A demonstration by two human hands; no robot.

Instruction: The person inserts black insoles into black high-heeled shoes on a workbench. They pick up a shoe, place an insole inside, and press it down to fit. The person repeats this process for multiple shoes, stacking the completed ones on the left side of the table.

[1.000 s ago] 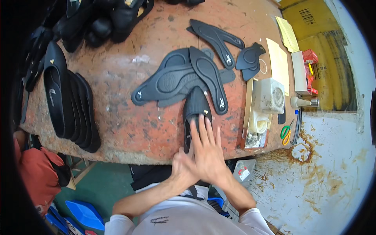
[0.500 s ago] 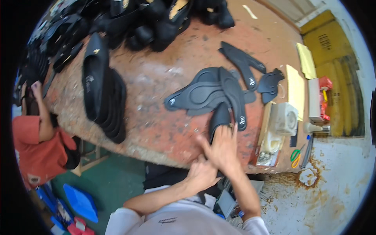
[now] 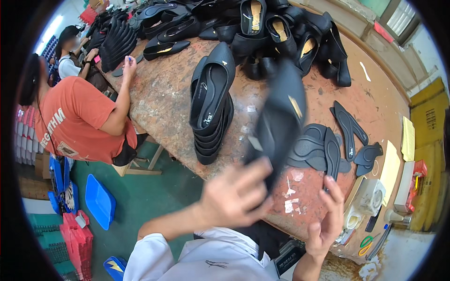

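My left hand (image 3: 236, 194) is closed round the heel end of a black pointed flat shoe (image 3: 283, 105), raised over the table (image 3: 173, 126) with its toe pointing away; both are smeared by motion. Apart from the shoe, my right hand (image 3: 324, 222) hovers at the table's near edge, fingers spread and nothing in them. Just beyond it lies an overlapping heap of dark insoles (image 3: 311, 150). Two longer insoles (image 3: 347, 129) and a small dark bundle (image 3: 368, 157) rest to their right. Left of the held shoe stands a nested stack of matching black shoes (image 3: 213, 112).
Many black shoes (image 3: 246, 44) are piled at the back. At right are a white container (image 3: 370, 196), green-and-orange scissors (image 3: 365, 243) and yellow sheets (image 3: 390, 161). A person in an orange shirt (image 3: 86, 117) sits at left, another person (image 3: 69, 68) beyond. A blue bin (image 3: 100, 201) is on the floor.
The shoe has risen from beside the insoles and swung left in my left hand. My right hand has come out of it and opened. The view has turned left.
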